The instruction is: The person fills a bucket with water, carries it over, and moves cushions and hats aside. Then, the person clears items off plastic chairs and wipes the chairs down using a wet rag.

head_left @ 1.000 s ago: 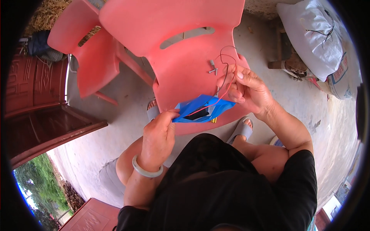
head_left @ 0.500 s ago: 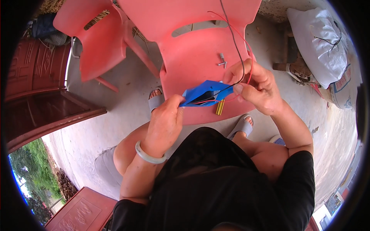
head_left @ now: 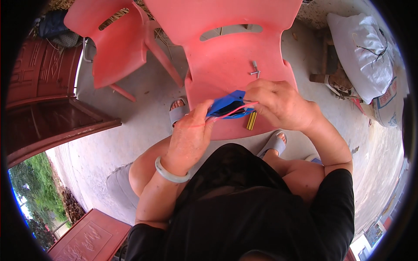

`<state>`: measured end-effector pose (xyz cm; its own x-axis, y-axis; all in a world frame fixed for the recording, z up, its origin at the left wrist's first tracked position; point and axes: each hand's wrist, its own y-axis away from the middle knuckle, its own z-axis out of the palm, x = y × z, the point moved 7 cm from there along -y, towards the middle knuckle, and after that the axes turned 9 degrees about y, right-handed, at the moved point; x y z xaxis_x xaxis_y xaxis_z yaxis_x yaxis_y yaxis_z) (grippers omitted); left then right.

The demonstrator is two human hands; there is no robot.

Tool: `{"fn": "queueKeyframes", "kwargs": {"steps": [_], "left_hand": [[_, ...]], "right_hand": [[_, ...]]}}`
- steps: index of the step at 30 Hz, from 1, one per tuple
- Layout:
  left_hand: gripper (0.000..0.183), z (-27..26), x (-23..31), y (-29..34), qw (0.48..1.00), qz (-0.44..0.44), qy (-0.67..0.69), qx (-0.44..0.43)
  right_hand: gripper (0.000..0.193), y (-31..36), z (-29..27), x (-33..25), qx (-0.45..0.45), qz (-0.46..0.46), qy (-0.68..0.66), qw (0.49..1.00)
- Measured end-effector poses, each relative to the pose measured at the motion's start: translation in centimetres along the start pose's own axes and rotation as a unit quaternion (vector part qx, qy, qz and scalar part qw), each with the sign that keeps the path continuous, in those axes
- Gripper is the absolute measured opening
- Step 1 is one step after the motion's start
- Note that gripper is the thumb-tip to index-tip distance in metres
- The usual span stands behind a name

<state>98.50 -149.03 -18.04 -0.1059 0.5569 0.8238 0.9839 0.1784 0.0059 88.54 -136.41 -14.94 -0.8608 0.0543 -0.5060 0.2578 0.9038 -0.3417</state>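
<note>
Outdoors, over a chair (head_left: 226,65), I see both hands clamped: left hand (head_left: 189,135) on the blue case (head_left: 226,104), right hand (head_left: 278,104) on the red wire (head_left: 237,111); overpulling could snap it.

On the near chair's seat (head_left: 226,74), two screws (head_left: 255,69) lie at twelve o'clock of the hands; a second chair (head_left: 117,48) stands at ten, a sack (head_left: 363,52) at two.

Both hands cover much of the blue case (head_left: 226,105); the small metal bits (head_left: 255,69) are too tiny to identify.
</note>
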Motion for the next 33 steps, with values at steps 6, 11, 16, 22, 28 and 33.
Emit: {"fn": "queueKeyframes", "kwargs": {"steps": [6,11,16,22,28,33], "left_hand": [[0.033,0.2,0.1,0.0,1.0,0.022,-0.016,-0.007],[0.037,-0.1,0.2,-0.2,0.999,0.031,-0.035,-0.002],[0.047,0.4,0.1,-0.4,0.998,0.036,-0.048,-0.007],[0.08,0.8,-0.3,-0.5,0.998,-0.01,0.061,-0.004],[0.072,0.6,0.5,-1.0,0.982,0.014,0.188,0.03],[0.019,-0.4,2.6,-1.3,0.987,0.072,0.139,0.036]], "right_hand": [[0.015,-0.4,0.9,-0.6,-0.016,-0.075,0.135,0.988],[0.015,-0.4,0.8,-1.0,-0.069,-0.056,0.115,0.989],[0.014,-0.1,0.8,0.1,-0.097,-0.003,-0.056,0.994],[0.006,-0.2,1.7,0.6,-0.191,0.037,-0.015,0.981],[0.01,-0.5,2.3,0.2,-0.252,0.05,0.074,0.964],[0.011,-0.6,2.4,0.2,-0.285,0.071,0.123,0.948]]}}
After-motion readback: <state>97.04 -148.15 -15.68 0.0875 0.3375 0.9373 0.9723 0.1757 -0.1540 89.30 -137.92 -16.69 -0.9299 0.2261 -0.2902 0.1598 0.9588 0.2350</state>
